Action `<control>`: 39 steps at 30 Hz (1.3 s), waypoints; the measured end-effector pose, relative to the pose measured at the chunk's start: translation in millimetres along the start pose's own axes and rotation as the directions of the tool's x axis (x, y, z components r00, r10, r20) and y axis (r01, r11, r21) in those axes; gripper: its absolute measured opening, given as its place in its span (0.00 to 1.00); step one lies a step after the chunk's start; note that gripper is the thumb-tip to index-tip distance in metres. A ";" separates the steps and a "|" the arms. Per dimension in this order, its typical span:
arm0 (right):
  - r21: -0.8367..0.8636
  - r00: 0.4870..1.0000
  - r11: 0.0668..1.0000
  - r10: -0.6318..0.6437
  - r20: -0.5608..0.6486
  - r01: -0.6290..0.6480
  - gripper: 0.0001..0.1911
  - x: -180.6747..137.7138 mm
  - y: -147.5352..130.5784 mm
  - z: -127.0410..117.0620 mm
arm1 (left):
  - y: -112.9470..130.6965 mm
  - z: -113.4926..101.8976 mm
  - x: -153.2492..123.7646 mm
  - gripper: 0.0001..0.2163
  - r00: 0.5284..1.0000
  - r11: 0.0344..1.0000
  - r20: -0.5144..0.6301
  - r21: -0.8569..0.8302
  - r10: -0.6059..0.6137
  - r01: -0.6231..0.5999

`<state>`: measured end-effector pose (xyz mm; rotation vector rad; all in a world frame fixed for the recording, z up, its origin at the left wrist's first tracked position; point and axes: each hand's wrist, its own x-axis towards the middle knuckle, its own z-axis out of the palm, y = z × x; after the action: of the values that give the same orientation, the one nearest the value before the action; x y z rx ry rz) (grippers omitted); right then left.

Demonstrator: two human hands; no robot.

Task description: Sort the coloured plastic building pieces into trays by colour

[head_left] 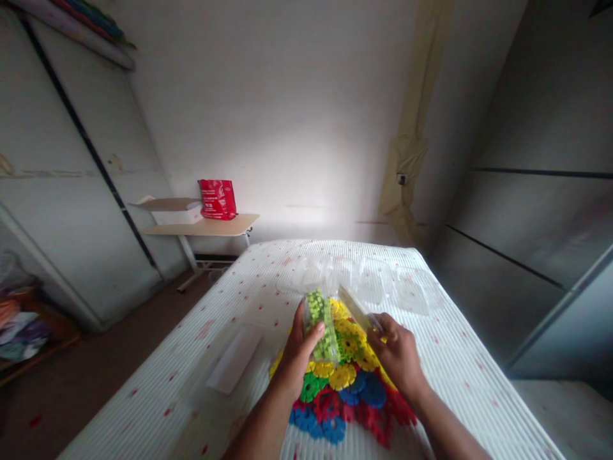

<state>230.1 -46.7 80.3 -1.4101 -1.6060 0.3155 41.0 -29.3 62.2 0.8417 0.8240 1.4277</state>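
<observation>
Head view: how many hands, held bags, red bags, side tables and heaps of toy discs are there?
Hands: 2, left hand and right hand
Held clear bag: 1, gripped by both hands
Red bag: 1
Side table: 1
Heap of toy discs: 1
Total: 6

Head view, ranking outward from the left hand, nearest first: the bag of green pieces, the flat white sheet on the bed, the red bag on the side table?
1. The bag of green pieces: gripped in the left hand.
2. The flat white sheet: on the bed, to the hand's left.
3. The red bag: on the side table by the far wall.
</observation>
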 end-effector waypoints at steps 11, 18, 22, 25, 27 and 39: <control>-0.024 0.999 1.000 0.015 0.029 -0.014 0.10 -0.8 3.5 1.4 | 8.8 4.0 -5.0 0.33 0.988 0.949 -0.021 0.281 0.153 -0.141; -0.019 1.000 1.000 -0.009 0.026 0.009 0.10 -1.2 2.6 0.8 | 14.2 2.5 -5.4 0.29 0.978 0.900 -0.019 0.396 0.207 -0.183; -0.045 0.999 0.999 -0.030 0.015 0.030 0.10 -1.3 5.6 1.9 | 15.2 -0.2 -3.4 0.31 0.979 0.899 -0.018 0.399 0.202 -0.179; -0.067 0.999 0.997 -0.049 0.008 0.049 0.10 -1.1 8.4 1.4 | 15.8 -4.6 -0.8 0.31 0.983 0.900 -0.033 0.407 0.182 -0.153; -0.080 0.998 0.995 -0.056 0.005 0.056 0.10 -0.9 9.6 0.0 | 16.4 -7.3 0.8 0.31 0.982 0.899 -0.033 0.408 0.186 -0.157; -0.130 0.997 0.989 -0.075 0.003 0.075 0.10 -0.8 8.5 -4.1 | 28.2 -6.4 -1.3 0.32 0.976 0.933 -0.065 0.312 0.209 -0.179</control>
<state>238.5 -46.3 76.1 -1.4425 -1.6993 0.1672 21.7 -31.3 83.8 1.1201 1.0784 1.5472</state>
